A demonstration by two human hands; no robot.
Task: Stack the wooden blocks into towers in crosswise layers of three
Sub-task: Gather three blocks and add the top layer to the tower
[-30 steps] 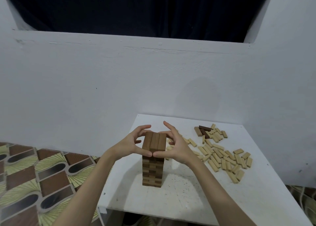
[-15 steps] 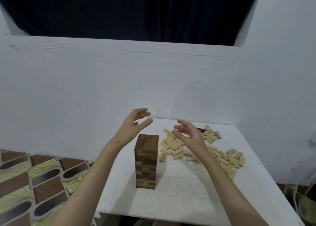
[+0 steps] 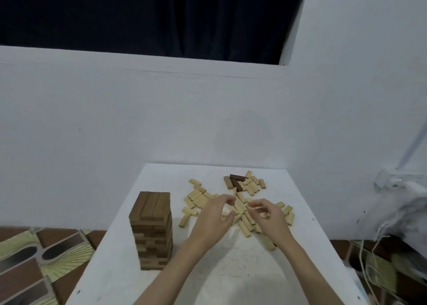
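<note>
Head view, looking down at a small white table (image 3: 143,279) set against a white wall (image 3: 115,120). At the far left, the patterned floor (image 3: 27,258) shows brown and yellow-green tiles. On the left part of the table stands a tower (image 3: 152,230) of brown wooden blocks, upright, built in crosswise layers; its top layer shows three blocks lying side by side, running near to far. Nothing touches the tower.

To the right of the tower, pale loose blocks (image 3: 196,198) lie scattered flat over the middle and far side of the table, pointing many ways, some overlapping. The left hand (image 3: 212,221) reaches over this scatter, fingers relaxed and slightly bent, thumb apart from them; no block is seen inside its grasp. Just right of it, the right hand (image 3: 268,219) is also over the pile, its fingers curled inward with the thumb and forefinger close together; whether they pinch a block cannot be told, as the spot is blurred. The two hands are near each other but not touching.

At the far side of the pile lie two dark blocks (image 3: 238,181), crossed one over the other, among pale ones. At the far right, beyond the table edge, thin cords (image 3: 367,270) hang down by the floor.
</note>
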